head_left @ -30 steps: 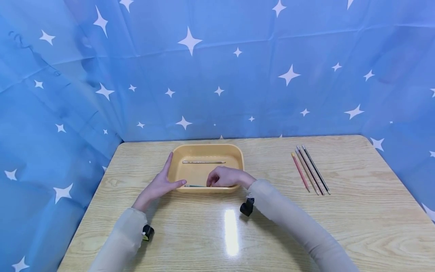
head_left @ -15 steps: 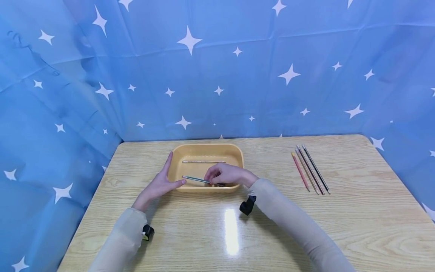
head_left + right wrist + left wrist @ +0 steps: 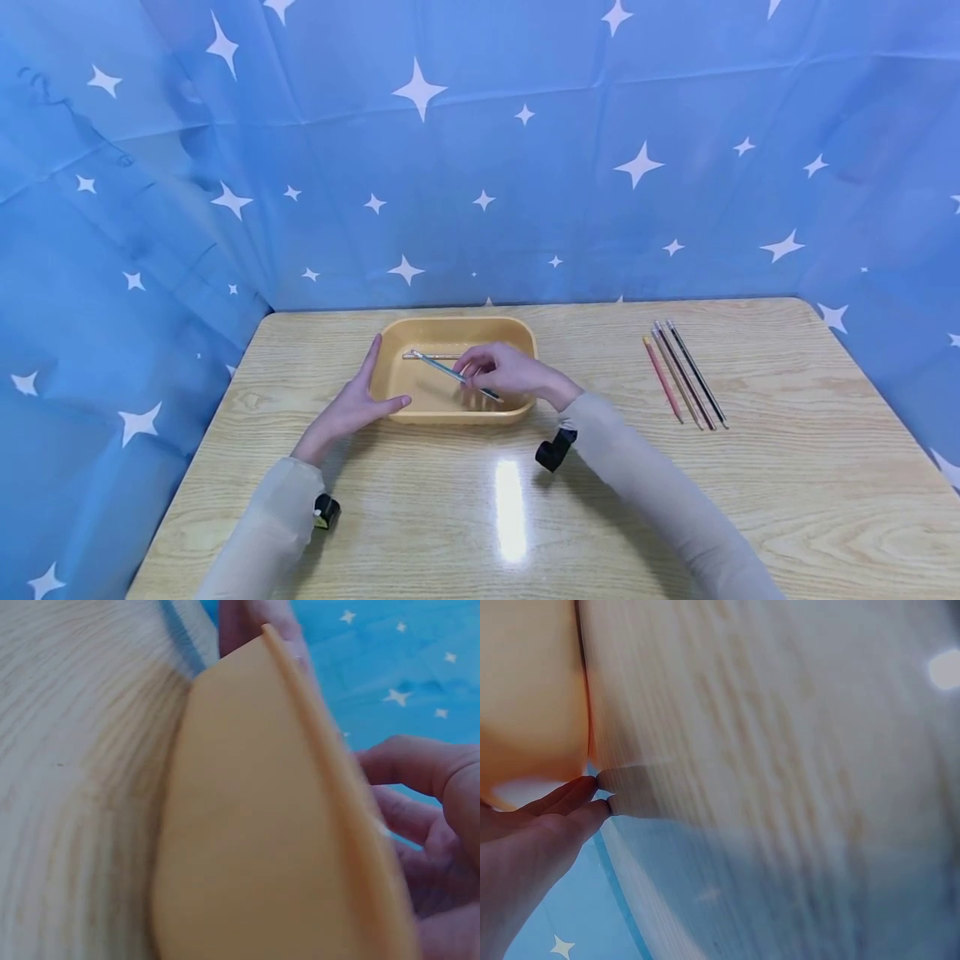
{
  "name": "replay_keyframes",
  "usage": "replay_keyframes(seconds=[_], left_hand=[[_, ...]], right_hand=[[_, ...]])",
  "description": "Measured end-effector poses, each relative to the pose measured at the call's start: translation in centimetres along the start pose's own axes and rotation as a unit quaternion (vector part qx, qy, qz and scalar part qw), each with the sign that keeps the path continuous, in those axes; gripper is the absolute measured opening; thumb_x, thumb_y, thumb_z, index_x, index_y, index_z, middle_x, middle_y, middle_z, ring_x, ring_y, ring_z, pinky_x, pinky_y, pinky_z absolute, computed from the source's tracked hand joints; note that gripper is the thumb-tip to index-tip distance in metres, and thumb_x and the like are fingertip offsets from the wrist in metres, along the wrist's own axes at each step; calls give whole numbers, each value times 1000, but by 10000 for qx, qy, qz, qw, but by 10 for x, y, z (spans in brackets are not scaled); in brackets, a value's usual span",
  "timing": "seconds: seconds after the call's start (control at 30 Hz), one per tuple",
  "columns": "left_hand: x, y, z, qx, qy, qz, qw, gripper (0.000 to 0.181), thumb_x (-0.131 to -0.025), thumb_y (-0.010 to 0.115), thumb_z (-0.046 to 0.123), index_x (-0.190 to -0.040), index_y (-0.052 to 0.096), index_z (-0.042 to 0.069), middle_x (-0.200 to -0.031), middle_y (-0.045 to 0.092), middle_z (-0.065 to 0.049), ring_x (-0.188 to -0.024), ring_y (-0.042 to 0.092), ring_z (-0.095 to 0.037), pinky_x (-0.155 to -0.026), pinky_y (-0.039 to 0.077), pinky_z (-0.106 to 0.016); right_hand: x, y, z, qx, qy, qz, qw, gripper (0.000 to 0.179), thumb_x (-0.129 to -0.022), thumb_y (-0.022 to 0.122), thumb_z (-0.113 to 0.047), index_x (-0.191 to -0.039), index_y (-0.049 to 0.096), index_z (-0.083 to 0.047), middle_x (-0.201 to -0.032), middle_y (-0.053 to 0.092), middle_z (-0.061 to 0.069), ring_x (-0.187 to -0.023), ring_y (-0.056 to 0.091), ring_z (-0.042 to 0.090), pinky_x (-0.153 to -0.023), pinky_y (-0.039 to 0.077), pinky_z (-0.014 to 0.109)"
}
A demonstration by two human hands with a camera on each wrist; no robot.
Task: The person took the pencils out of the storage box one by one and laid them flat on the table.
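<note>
In the head view, my right hand (image 3: 498, 369) pinches a teal pencil (image 3: 438, 366) near its middle. The pencil is held slantwise above the floor of a shallow tan plastic tray (image 3: 420, 410), its far end up and to the left. Beneath it, another pencil (image 3: 415, 357) lies crosswise toward the back of the tray, partly covered by the held one and my hand. My left hand (image 3: 358, 408) rests against the tray's left side, fingers straight and thumb spread along the front corner. The right wrist view shows my right fingers (image 3: 405, 761) behind the tray wall (image 3: 240, 802), the pencil hidden.
To the right of the tray, several pencils lie side by side on the wooden table (image 3: 600, 358), among them a red pencil (image 3: 663, 379) and a dark pencil (image 3: 697, 373). A blue star-patterned curtain (image 3: 525, 167) hangs behind the table.
My right hand has lifted the teal pencil from along the tray's front wall, moving it up and back and turning it slantwise. My left hand has stayed in place.
</note>
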State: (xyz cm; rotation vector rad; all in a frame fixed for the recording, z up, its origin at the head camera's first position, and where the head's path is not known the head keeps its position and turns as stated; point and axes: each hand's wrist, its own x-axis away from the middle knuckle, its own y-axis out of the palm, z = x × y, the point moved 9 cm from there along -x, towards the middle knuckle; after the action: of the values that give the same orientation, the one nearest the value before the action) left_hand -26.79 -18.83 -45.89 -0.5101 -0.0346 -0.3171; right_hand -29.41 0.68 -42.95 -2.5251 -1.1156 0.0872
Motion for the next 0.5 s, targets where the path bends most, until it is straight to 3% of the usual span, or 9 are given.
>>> replay_keyframes(seconds=[0.07, 0.27, 0.5], left_hand=[[0, -1, 0, -32, 10, 14, 10000, 114, -84, 76, 34, -154, -13, 21, -161, -8, -8, -144, 3, -38, -112, 9, -57], [-1, -1, -1, -87, 6, 1, 10000, 114, -84, 76, 35, -155, -12, 21, -161, -7, -8, -144, 2, -38, -112, 9, -58], [-1, 0, 0, -54, 1, -16, 10000, 114, -84, 76, 34, -155, -12, 18, -160, -8, -10, -143, 2, -40, -112, 10, -59]], right_hand=[[3, -7, -5, 38, -58, 122, 9999, 24, -91, 63, -2, -114, 64, 1, -98, 68, 12, -93, 63, 24, -73, 49, 28], [14, -22, -19, -212, -334, 207, 9990, 25, -92, 60, 1, -116, 61, 4, -104, 66, 23, -97, 62, 31, -74, 49, 30], [33, -30, -24, -94, -312, 172, 9993, 24, -94, 60, -3, -117, 61, 2, -104, 65, 17, -95, 61, 26, -76, 50, 34]])
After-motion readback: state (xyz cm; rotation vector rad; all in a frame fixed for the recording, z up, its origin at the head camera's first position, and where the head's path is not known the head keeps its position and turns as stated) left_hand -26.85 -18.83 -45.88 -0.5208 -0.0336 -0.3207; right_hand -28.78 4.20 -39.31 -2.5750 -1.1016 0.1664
